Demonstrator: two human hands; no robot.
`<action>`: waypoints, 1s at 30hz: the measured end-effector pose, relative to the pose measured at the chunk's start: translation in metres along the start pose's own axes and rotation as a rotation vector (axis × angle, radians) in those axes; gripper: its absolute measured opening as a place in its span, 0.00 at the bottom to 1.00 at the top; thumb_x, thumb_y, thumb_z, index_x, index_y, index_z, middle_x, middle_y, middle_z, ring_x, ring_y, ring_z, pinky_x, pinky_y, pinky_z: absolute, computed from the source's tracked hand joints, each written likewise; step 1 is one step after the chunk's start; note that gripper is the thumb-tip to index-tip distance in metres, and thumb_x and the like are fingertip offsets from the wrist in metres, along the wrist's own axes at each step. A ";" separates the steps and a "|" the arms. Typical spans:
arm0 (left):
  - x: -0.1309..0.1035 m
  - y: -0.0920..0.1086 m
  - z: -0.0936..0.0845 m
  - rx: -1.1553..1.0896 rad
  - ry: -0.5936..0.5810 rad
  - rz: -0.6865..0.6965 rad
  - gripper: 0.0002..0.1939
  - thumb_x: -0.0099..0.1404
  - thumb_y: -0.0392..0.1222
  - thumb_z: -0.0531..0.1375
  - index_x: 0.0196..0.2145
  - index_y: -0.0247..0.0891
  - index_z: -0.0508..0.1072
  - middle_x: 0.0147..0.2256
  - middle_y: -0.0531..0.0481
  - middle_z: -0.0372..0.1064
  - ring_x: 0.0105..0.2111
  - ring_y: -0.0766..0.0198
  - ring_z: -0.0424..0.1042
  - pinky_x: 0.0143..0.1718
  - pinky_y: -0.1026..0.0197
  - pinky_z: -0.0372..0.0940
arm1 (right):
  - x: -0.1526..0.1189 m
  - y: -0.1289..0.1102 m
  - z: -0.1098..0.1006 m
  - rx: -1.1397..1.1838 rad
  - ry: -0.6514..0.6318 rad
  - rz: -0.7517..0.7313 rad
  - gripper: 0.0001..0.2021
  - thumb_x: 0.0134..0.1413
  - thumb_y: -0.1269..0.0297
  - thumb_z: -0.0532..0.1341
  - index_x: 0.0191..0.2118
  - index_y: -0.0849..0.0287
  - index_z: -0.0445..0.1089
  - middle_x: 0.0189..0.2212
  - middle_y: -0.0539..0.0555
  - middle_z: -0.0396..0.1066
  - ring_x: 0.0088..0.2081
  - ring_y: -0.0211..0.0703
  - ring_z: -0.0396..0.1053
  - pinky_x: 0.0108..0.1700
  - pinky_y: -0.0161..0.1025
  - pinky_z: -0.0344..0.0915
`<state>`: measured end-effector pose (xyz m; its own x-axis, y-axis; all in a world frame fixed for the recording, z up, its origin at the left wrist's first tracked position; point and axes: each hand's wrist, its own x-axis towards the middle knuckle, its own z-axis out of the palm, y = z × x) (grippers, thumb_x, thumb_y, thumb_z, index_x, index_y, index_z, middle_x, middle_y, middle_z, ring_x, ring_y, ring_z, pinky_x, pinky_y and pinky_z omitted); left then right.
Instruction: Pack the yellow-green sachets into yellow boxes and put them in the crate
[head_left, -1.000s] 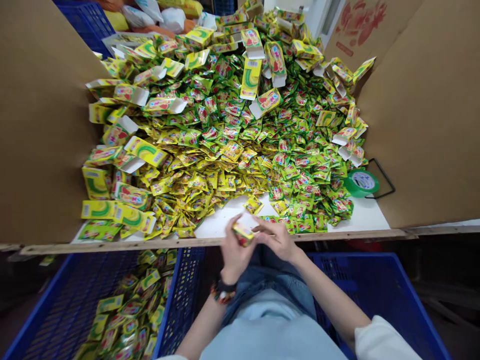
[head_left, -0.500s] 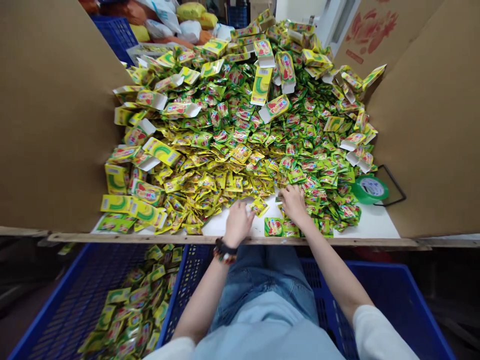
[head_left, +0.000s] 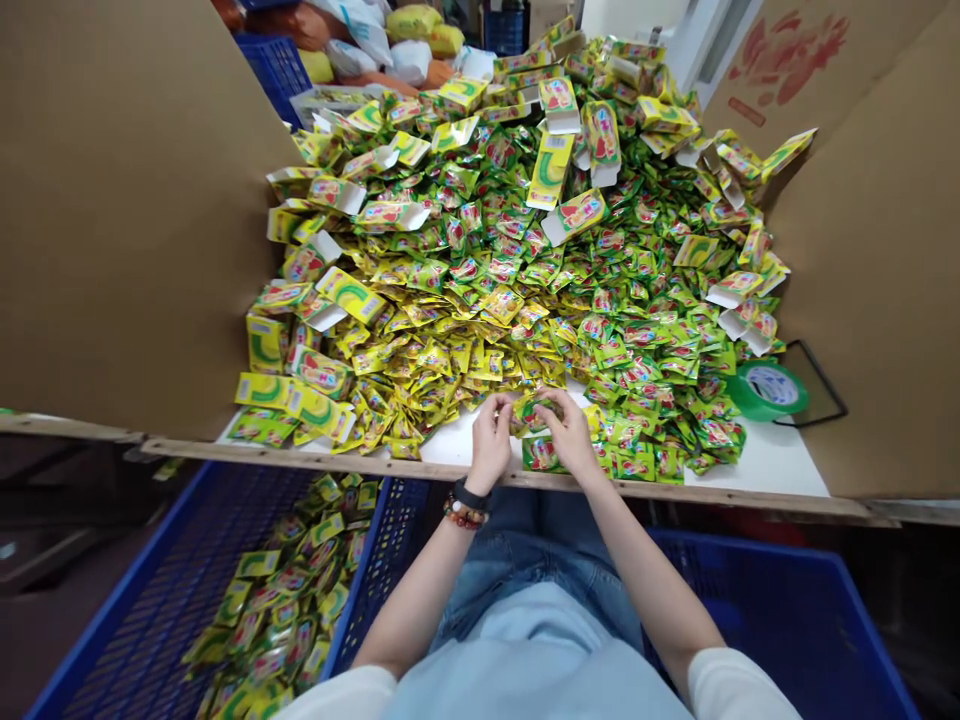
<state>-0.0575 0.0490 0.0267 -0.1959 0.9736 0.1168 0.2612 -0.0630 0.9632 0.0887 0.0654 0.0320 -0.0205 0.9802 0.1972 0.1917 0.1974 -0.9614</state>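
Observation:
My left hand (head_left: pixel 491 442), with a dark band and beads at the wrist, is closed, its fingertips pinching at the left side of a small shiny packet. My right hand (head_left: pixel 570 435) grips the same green and yellow packet (head_left: pixel 529 412) from the right, thumb and fingers bent around it. My fingers partly cover it, so whether it is one packet or more I cannot tell. Just below lies a row of green packets (head_left: pixel 540 455) along the table edge. A heap of yellow packets (head_left: pixel 427 365) and green packets (head_left: pixel 637 345) rises in front of my hands.
Open printed boxes (head_left: pixel 551 170) lie over the heap. Cardboard walls (head_left: pixel 142 230) flank both sides. Green tape (head_left: pixel 766 390) sits at the right beside a black wire frame. Below the table, a blue crate (head_left: pixel 150 590) holds filled packets; another blue crate (head_left: pixel 780 610) stands right.
My right hand has moved left and toward me from the green heap, bringing a green packet. My left hand has shifted slightly, and both hands now meet at the packet. The view has turned slightly.

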 end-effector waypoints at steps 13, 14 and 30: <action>0.022 0.025 -0.011 -0.108 -0.485 0.090 0.15 0.64 0.48 0.59 0.42 0.36 0.74 0.42 0.45 0.74 0.40 0.60 0.71 0.42 0.60 0.65 | 0.018 -0.038 -0.038 -0.132 -0.494 -0.096 0.37 0.39 0.63 0.72 0.58 0.50 0.62 0.41 0.50 0.66 0.19 0.27 0.57 0.23 0.31 0.61; 0.020 0.024 -0.009 -0.135 -0.480 0.093 0.15 0.63 0.49 0.60 0.43 0.36 0.74 0.43 0.45 0.74 0.42 0.59 0.71 0.45 0.59 0.64 | 0.018 -0.040 -0.039 -0.107 -0.512 -0.090 0.39 0.37 0.62 0.73 0.58 0.50 0.61 0.42 0.50 0.65 0.19 0.26 0.56 0.22 0.30 0.60; -0.003 0.027 -0.004 -0.216 -0.469 0.043 0.37 0.58 0.47 0.66 0.62 0.44 0.58 0.63 0.43 0.55 0.64 0.52 0.52 0.65 0.52 0.50 | 0.004 -0.023 -0.027 0.143 -0.110 0.105 0.18 0.42 0.57 0.71 0.41 0.55 0.72 0.29 0.48 0.71 0.25 0.35 0.67 0.26 0.32 0.64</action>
<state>-0.0534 0.0440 0.0534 0.2682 0.9597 0.0844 0.0493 -0.1011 0.9937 0.1104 0.0645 0.0597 -0.1166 0.9900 0.0793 0.0576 0.0865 -0.9946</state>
